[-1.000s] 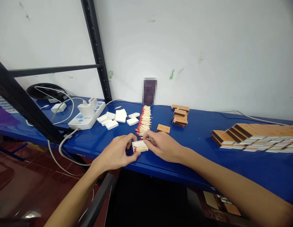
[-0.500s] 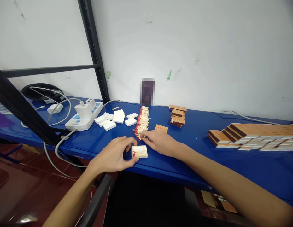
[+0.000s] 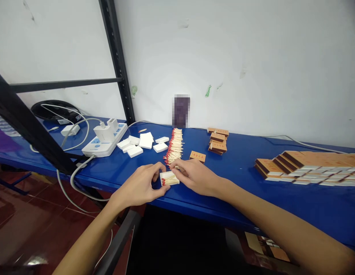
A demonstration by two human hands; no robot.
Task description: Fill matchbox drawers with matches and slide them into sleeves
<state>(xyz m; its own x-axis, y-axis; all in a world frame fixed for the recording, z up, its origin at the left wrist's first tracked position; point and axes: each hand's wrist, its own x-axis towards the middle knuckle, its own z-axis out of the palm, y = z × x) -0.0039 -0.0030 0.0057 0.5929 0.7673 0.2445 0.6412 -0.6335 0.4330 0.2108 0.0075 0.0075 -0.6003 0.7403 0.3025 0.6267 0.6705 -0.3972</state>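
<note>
My left hand [image 3: 143,184] grips the left end of a white matchbox tray [image 3: 174,182] between thumb and fingers. Inside that tray lie several red-tipped matches [image 3: 167,180], heads toward the left. Over the tray's upper right corner, my right hand [image 3: 196,176] is closed in a pinch; what its fingertips hold is hidden. Just beyond both hands, a long row of loose matches [image 3: 175,143] runs back toward the wall, red heads to the left. An orange matchbox [image 3: 197,156] lies flat beyond my right hand.
White matchbox trays [image 3: 145,140] lie scattered left of the match row. Orange matchboxes [image 3: 218,146] are piled at the back right, with a larger stack [image 3: 312,162] farther right. A power strip [image 3: 105,143] with cables and a black shelf post [image 3: 117,57] stand at left.
My right hand has come from the near end of the match row to the tray's right side. The tray has tilted slightly in my left hand. The camera view has shifted slightly.
</note>
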